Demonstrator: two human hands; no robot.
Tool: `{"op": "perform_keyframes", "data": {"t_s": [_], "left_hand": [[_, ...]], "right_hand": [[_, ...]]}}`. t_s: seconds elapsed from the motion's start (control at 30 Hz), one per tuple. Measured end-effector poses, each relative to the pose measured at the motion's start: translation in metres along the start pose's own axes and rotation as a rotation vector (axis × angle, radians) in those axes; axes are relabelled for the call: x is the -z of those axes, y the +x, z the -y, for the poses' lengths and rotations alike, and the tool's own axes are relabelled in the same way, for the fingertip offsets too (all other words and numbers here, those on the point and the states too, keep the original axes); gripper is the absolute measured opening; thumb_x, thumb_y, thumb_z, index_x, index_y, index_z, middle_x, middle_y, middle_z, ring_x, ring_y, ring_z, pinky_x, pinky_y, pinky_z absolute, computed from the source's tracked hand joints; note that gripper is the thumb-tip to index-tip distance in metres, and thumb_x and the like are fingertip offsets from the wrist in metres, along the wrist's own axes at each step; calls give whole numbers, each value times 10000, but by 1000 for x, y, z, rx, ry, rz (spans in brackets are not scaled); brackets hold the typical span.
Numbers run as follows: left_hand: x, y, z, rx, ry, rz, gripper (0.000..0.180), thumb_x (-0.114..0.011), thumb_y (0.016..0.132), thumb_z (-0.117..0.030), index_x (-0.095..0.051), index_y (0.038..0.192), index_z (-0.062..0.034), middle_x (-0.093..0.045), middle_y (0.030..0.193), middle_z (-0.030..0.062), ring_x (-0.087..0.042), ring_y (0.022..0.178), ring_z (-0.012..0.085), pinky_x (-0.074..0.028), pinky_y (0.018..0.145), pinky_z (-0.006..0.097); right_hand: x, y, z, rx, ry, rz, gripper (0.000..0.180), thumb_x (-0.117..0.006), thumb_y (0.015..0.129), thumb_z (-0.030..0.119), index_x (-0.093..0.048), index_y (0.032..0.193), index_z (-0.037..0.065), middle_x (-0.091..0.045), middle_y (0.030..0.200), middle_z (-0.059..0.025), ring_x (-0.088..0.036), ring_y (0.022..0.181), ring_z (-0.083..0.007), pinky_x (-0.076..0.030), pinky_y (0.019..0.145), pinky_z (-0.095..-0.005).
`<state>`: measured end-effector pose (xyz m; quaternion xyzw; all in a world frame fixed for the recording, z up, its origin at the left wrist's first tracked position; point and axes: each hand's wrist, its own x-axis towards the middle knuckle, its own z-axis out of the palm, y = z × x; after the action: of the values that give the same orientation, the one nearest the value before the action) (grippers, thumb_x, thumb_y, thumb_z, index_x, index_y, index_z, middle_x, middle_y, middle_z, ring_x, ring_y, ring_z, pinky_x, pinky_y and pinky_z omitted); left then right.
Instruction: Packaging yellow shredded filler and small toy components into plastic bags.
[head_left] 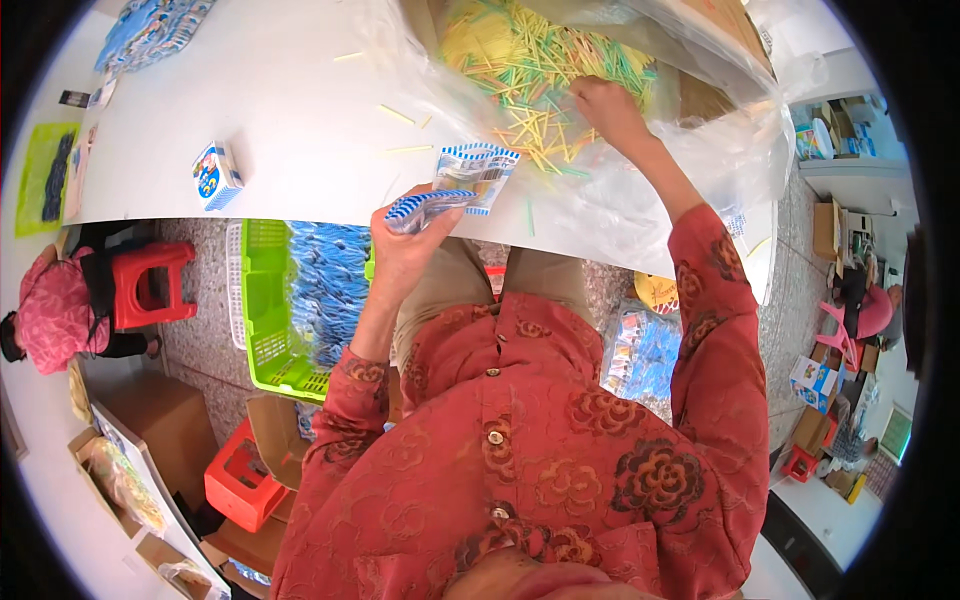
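Note:
My left hand (403,245) is closed around a small stack of clear plastic packets (428,208) edged in blue and white checks. One packet (476,172) fans out from the stack, its clear middle facing up. My right hand (608,108) reaches over a heap of thin short sticks (535,70), yellow, green and some orange. Its fingers are drawn together at the heap's right side; what they pinch, if anything, is hidden. The heap lies on a clear plastic sheet (690,165) that spills from a cardboard box (735,30).
Loose sticks lie on the white table (300,120), near a small blue-and-white box (217,177). A green basket (265,350) of blue packets stands below the table edge, left of my legs. Red stools (245,478) and cartons are on the floor; another person (65,310) is at far left.

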<state>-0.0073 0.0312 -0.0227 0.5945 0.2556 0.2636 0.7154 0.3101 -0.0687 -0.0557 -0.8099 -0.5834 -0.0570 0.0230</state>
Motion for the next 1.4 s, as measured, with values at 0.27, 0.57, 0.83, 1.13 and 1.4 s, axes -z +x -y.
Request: {"op": "perform_keyframes", "data": {"t_s": [0.27, 0.57, 0.83, 1.13, 1.4], "left_hand": [[1, 1, 1, -54, 97, 63, 203, -667, 751, -1, -635, 949, 33, -653, 830, 24, -560, 748, 48, -456, 684, 196], [-2, -4, 0, -57, 96, 88, 174, -659, 739, 25, -647, 912, 30, -654, 916, 81, -585, 814, 98, -463, 726, 230], [2, -1, 2, -211, 132, 120, 142, -666, 748, 14, -649, 889, 28, -634, 843, 58, -547, 733, 85, -434, 650, 211], [1, 0, -4, -141, 121, 87, 115, -667, 750, 1, -651, 863, 12, -627, 816, 31, -535, 715, 72, -435, 638, 212], [-1, -2, -5, -84, -15, 16, 180, -662, 756, 12, -643, 934, 22, -650, 882, 50, -578, 778, 74, -458, 700, 209]], "right_hand": [[127, -27, 98, -110, 1596, -170, 75, -598, 825, 43, -614, 897, 33, -631, 879, -10, -559, 822, -70, -435, 767, -215], [117, -36, 126, -9, 1521, -143, 58, -630, 794, 18, -603, 843, 28, -614, 952, -49, -528, 952, -130, -419, 834, -281], [109, -35, 136, 81, 1335, -228, 82, -647, 777, 25, -594, 839, 31, -611, 966, -49, -527, 961, -149, -396, 875, -301], [121, -32, 135, 75, 1439, -68, 215, -566, 835, 39, -588, 1049, 35, -569, 1098, -61, -487, 1094, -154, -350, 962, -303], [118, -34, 139, 111, 1342, -7, 259, -504, 883, 60, -554, 1133, 15, -553, 1129, -71, -484, 1089, -133, -367, 938, -281]]}}
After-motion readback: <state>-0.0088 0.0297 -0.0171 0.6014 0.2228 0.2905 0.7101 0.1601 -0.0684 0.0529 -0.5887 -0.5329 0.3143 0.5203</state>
